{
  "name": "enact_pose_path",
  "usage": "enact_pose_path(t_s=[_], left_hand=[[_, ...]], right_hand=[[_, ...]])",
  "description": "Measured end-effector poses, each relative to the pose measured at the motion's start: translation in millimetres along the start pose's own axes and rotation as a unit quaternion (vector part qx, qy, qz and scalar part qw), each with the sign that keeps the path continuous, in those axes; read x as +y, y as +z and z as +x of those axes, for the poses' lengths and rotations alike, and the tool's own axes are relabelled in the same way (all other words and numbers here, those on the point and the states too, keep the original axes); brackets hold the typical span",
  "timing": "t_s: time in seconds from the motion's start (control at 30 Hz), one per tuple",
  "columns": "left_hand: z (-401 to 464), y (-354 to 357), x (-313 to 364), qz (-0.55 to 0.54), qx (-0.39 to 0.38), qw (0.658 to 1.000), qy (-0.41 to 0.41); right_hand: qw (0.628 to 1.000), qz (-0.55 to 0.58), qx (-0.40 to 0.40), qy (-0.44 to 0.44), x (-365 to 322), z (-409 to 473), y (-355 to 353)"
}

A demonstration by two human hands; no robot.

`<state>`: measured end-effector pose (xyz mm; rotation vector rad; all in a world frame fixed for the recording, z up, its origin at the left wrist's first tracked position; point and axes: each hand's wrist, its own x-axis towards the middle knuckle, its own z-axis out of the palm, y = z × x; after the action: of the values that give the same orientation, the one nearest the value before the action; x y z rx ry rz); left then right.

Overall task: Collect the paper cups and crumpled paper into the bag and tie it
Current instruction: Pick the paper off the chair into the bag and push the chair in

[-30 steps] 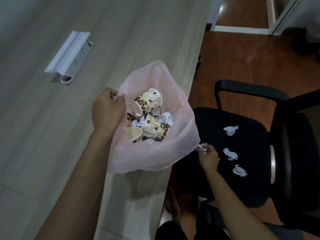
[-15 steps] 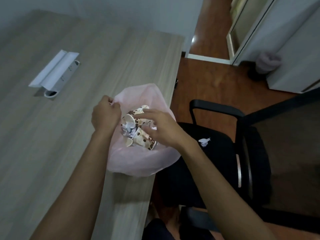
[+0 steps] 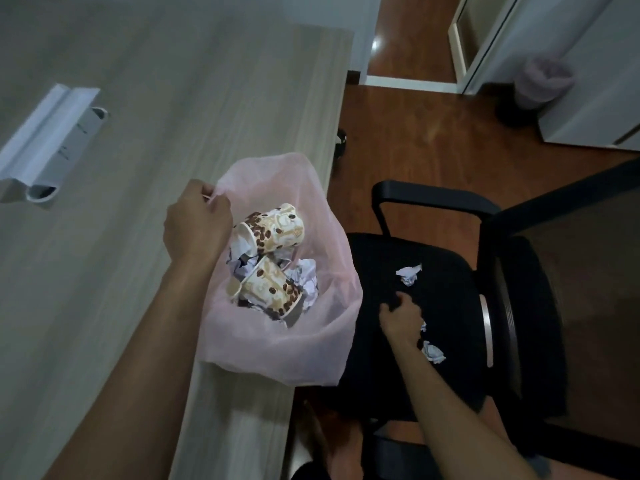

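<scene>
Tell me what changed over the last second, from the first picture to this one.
The right hand carried a paper scrap from the chair seat into the pink bag, let go, and dropped back to the seat, where it now closes over the middle scrap. Two other scraps stayed put. The left hand still pinches the bag's rim; the cups remain inside.

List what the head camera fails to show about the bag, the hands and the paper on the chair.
- Bag bottom: cups and paper cover it; count unclear.
- Left hand fingers: curled behind the rim.
- Right hand: covers most of the middle paper ball; grip uncertain.
- Near paper ball: wrist overlaps part of it.
</scene>
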<state>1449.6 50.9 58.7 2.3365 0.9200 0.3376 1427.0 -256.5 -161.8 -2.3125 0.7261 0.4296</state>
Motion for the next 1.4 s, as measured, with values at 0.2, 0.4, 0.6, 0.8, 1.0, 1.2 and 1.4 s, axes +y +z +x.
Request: enact_pose_path(t_s=[0.2, 0.4, 0.6, 0.8, 1.0, 1.2, 1.4], left_hand=[[8.6, 17.0, -5.2, 0.013, 0.028, 0.999, 0.028], [16.1, 19.8, -11.8, -0.025, 0.038, 0.998, 0.037], [16.7, 10.5, -12.9, -0.051, 0.021, 0.998, 0.035], [15.9, -13.0, -10.4, -0.065, 0.010, 0.998, -0.005], [12.1, -23.6, -9.3, -0.093, -0.016, 0.995, -0.039], [12.9, -21.9, -2.2, -0.090, -0.025, 0.994, -0.051], [15.7, -13.7, 1.0, -0.076, -0.028, 0.996, -0.044]], right_hand=[[0.987, -0.163, -0.014, 0.000, 51.0, 46.9, 27.3], [0.978, -0.196, -0.070, 0.034, 77.3, 71.1, 43.2], [0.997, -0.022, -0.070, -0.034, 32.0, 33.1, 39.8], [0.950, 0.256, 0.024, -0.175, -115.1, -41.1, -40.9], [0.847, 0.293, 0.066, -0.439, -226.1, -137.6, -128.3], [0.817, -0.053, -0.200, -0.538, -234.7, -145.4, -119.2], [0.882, 0.255, 0.052, -0.393, -206.0, -99.8, -126.2]])
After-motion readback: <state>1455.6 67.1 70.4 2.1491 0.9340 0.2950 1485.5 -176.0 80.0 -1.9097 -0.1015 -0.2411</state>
